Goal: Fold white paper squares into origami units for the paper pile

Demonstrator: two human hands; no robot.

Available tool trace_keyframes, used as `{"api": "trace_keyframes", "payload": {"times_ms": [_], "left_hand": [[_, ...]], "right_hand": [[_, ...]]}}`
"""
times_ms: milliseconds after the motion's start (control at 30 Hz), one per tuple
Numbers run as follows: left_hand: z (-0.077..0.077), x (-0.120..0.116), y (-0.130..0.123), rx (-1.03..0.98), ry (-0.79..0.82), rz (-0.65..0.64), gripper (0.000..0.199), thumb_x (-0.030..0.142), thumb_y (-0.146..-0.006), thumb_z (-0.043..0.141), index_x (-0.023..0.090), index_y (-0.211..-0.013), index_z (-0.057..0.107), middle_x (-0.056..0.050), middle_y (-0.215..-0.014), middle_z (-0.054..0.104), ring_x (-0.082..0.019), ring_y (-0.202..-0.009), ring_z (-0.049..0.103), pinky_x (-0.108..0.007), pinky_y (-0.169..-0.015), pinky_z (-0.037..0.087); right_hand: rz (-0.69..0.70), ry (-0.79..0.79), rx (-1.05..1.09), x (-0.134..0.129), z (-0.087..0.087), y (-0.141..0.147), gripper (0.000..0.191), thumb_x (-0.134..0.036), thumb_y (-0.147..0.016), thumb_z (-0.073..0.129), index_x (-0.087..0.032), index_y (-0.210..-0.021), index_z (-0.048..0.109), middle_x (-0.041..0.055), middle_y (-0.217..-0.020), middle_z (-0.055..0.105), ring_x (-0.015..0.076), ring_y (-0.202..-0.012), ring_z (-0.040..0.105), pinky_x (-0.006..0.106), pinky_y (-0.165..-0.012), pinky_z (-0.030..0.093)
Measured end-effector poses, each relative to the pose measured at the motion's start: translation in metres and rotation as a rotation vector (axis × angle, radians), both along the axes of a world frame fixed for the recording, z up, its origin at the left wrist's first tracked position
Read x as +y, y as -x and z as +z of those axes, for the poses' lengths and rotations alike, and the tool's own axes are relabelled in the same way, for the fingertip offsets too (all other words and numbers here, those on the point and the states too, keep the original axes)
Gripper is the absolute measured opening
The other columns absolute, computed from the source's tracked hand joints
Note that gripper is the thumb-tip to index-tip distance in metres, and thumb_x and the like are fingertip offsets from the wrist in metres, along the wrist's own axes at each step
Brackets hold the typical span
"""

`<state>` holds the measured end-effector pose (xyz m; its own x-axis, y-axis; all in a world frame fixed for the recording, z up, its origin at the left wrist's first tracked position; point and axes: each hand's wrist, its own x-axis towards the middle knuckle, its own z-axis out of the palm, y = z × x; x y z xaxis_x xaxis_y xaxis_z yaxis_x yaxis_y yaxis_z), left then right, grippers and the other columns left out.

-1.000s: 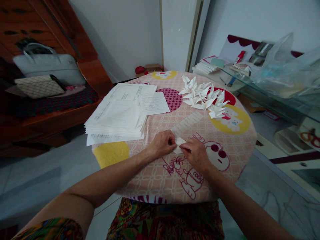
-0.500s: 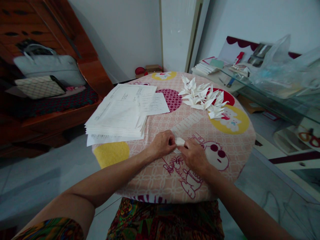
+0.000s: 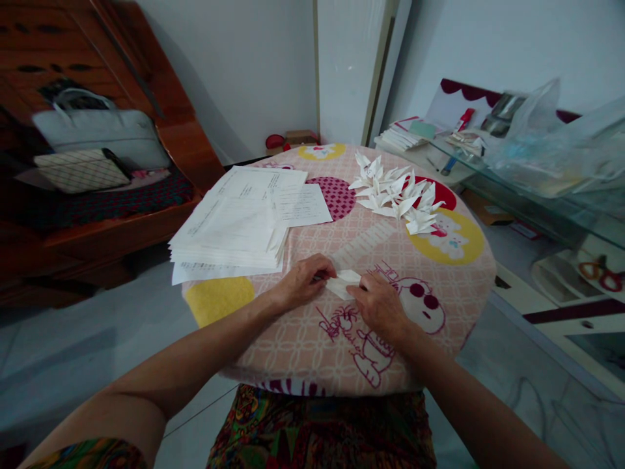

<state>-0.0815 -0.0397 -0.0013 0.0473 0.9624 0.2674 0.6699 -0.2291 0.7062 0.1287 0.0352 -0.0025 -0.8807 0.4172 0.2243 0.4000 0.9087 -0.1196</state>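
The small folded piece of plain white paper (image 3: 342, 285) lies low over the near half of the round table, between the person's two bare hands. The right hand (image 3: 379, 301) grips the right end of the piece, thumb and forefinger closed on it. The left hand (image 3: 303, 280) is at the left end, fingers curled and in contact with the edge; whether they pinch the paper or only press on it cannot be told from this view.

The table is covered by a pink patterned cloth (image 3: 288, 335) with coloured discs and cartoon figures. Just beyond the hands lies a narrow pale paper strip (image 3: 365, 245) with rows of markings, set at a slant. On the far right part of the cloth sits a cluster of pointed white folded-paper shapes (image 3: 398, 202), grouped close together and overlapping. On the left stands a thick stack of white printed sheets (image 3: 229, 228), its layers slightly uneven, with a loose printed sheet (image 3: 303, 205) at its right side.

To the right of the table, a clear plastic bag (image 3: 537, 153) rests on a glass-topped shelf (image 3: 512, 185). To the left, a pale grey handbag (image 3: 105, 137) sits on a reddish-brown wooden bench (image 3: 183, 140).
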Motion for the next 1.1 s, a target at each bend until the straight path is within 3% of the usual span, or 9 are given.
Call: {"api": "trace_keyframes", "payload": {"times_ms": [133,333,600,833,1000,1100], "left_hand": [[-0.006,-0.006,-0.003,0.132,-0.158,-0.113,0.041,-0.003,-0.079,0.049,0.016,-0.111,0.066,-0.012,-0.12,0.064,-0.019,-0.113,0.06,-0.037,-0.095,0.052],[-0.01,-0.01,-0.008,0.272,-0.225,-0.245,0.033,0.006,-0.09,0.049,0.014,-0.118,0.065,-0.013,-0.118,0.068,-0.021,-0.111,0.062,-0.039,-0.096,0.054],[-0.011,-0.008,-0.006,0.388,-0.219,-0.259,0.033,0.005,-0.088,0.052,0.014,-0.116,0.067,-0.014,-0.119,0.068,-0.022,-0.111,0.063,-0.039,-0.095,0.055],[-0.015,-0.009,-0.006,0.43,-0.239,-0.256,0.039,0.002,-0.086,0.052,0.014,-0.12,0.065,-0.014,-0.121,0.067,-0.022,-0.111,0.064,-0.039,-0.094,0.056],[-0.01,-0.005,-0.001,0.455,-0.227,-0.298,0.033,0.006,-0.089,0.051,0.013,-0.118,0.066,-0.014,-0.12,0.068,-0.023,-0.111,0.064,-0.039,-0.095,0.055],[0.0,0.0,0.002,0.486,-0.206,-0.396,0.03,0.008,-0.091,0.051,0.014,-0.117,0.065,-0.013,-0.118,0.068,-0.023,-0.112,0.063,-0.037,-0.095,0.054]], "right_hand": [[0.005,-0.039,0.007,0.0,0.0,0.0,0.026,-0.012,-0.091,0.049,-0.02,-0.094,0.074,0.0094,-0.083,0.061,0.0231,-0.082,0.049,0.033,-0.069,0.037],[0.038,-0.084,-0.002,0.002,0.0,-0.002,0.028,-0.016,-0.096,0.047,-0.02,-0.099,0.074,0.0089,-0.081,0.061,0.0228,-0.082,0.049,0.032,-0.069,0.038],[0.126,-0.229,-0.05,0.002,0.004,-0.008,0.024,-0.015,-0.096,0.048,-0.016,-0.101,0.071,0.0101,-0.081,0.061,0.024,-0.083,0.05,0.034,-0.072,0.038],[0.246,-0.34,-0.129,0.006,0.013,-0.036,0.02,-0.009,-0.093,0.048,-0.013,-0.1,0.066,0.0106,-0.087,0.06,0.024,-0.085,0.051,0.035,-0.074,0.04],[0.195,-0.183,-0.065,0.014,0.012,-0.054,0.02,-0.007,-0.09,0.05,-0.014,-0.079,0.065,0.0095,-0.08,0.06,0.0218,-0.079,0.052,0.033,-0.07,0.042],[0.127,-0.038,0.11,0.017,0.008,-0.054,0.02,-0.005,-0.087,0.049,-0.013,-0.086,0.067,0.0104,-0.085,0.064,0.0227,-0.084,0.055,0.034,-0.075,0.046]]}}
